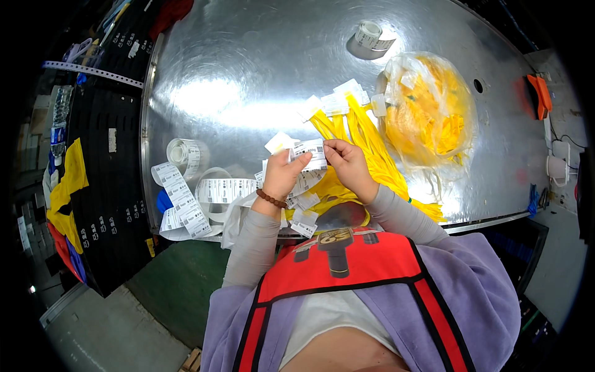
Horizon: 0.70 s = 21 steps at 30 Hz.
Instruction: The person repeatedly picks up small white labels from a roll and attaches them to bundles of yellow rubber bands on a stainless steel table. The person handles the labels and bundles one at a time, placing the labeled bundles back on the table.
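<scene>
Head view: both hands pinching a printed paper label over a steel table

Head cam looks down on a shiny, brushed-steel round table [248,68] w/ strong glare. I see the left hand [282,177], brown bead bracelet at the wrist, fingers curled, thumb and forefinger closed on the left end of a small white paper label [312,150] w/ black print. Right hand [350,164] is closed too, fingertips nipping the label's right end. Label sits at frame centre, held just above the table, flat and slightly curled.

Under and behind the hands, running toward 1 o'clock: a bundle of thin yellow straps [365,133], glossy plastic look, w/ white tags at their tips. At 2 o'clock, touching the bundle's far end, a crinkly clear plastic bag [427,108] stuffed w/ more yellow pieces. At 12–1 o'clock, far side, a small roll of labels [370,34]. At 9 o'clock, near the left hand, a looser label roll [185,155] w/ long strips trailing off the table edge. Loose cut labels lie scattered below the hands. At 3 o'clock, well apart, an orange tool [540,96]; can't tell what kind.
</scene>
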Tool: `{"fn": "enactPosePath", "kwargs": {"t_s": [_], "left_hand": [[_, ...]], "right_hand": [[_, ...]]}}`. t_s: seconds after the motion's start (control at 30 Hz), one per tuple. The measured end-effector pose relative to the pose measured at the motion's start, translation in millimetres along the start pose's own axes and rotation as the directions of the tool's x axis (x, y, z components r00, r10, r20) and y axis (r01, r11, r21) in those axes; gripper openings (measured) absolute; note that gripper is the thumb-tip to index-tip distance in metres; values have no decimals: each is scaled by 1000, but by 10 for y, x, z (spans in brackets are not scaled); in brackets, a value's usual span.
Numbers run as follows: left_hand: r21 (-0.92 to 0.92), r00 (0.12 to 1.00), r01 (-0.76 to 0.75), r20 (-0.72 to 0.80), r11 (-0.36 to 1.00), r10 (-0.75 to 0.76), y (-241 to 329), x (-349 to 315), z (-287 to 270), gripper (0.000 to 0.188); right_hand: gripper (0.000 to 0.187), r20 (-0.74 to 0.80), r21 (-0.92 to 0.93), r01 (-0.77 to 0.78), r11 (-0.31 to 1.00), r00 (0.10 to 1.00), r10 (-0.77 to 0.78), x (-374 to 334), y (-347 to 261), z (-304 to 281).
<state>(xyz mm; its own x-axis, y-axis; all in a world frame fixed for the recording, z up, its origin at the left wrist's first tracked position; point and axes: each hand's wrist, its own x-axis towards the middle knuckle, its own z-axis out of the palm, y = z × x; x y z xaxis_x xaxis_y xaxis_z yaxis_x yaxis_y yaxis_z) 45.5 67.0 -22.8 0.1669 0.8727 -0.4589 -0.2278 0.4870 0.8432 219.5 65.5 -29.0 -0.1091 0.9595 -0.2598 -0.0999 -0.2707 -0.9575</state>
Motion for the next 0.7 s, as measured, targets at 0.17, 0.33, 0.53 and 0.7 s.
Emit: {"fn": "enactPosePath", "kwargs": {"t_s": [0.17,0.33,0.53,0.7], "left_hand": [[-26,1000,11,2,1000,-10,23,17,27,23],[-23,1000,15,8,1000,-15,48,27,43,22],[71,996,-5,94,997,-2,19,37,-19,24],[181,988,-33,155,983,5,62,19,-132,25]], "right_hand": [[21,9,-54,29,998,1000,-29,-9,-67,-1],[20,24,-35,53,998,998,-52,-13,-54,-14],[17,37,-148,72,986,997,-67,12,-116,43],[13,-186,-92,158,983,967,-173,157,-36,61]]}}
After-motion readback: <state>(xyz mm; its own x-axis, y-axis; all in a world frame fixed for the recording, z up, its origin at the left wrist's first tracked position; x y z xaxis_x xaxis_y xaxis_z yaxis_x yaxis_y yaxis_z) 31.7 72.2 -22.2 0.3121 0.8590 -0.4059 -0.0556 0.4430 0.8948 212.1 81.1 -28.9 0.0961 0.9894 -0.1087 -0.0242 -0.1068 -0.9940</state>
